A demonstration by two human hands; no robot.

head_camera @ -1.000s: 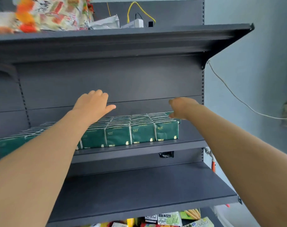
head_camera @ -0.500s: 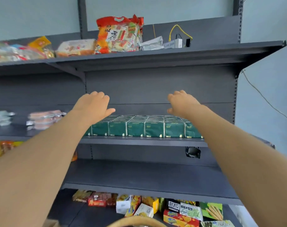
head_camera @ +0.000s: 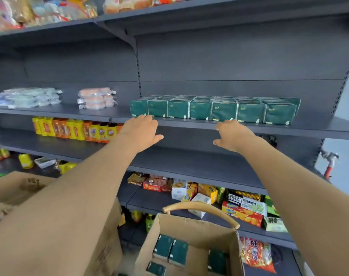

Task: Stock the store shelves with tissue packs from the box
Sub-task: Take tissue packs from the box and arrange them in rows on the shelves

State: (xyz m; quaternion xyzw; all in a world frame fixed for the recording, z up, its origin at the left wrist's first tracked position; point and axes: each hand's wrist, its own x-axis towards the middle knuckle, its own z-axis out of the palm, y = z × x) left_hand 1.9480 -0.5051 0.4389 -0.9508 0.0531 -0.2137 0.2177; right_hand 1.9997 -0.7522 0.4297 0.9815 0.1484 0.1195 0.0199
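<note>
Hovering just in front of the edge of the shelf (head_camera: 313,128), the left hand (head_camera: 140,132) and the right hand (head_camera: 234,136) both hold nothing. On each hand the fingers are loosely apart and nearly straight, with the thumb turned out to the side, and they clamp on nothing. The palms face down and the two hands are well apart from each other. This looks more like a posture between two grasps than a grasp itself.

The row of tissue packs (head_camera: 213,109) stands on this shelf, just above and behind the hands. These dark green packs are upright, side by side and touching, and more rows go behind them toward the back panel. Their fronts make one even line near the shelf edge, probably so that a customer can see and take them easily. Between the row and the sealed packets (head_camera: 96,98) on the left there is room on the shelf.

Lower down, the open cardboard box (head_camera: 199,226) holds a few loose packs (head_camera: 170,251) of the same green. Much of its brown bottom shows between them, so the box seems close to empty. A second cardboard box (head_camera: 20,188) is at the left, and what is in it cannot be seen. The likely next step is to take more packs from the box and to set them beside the row.
</note>
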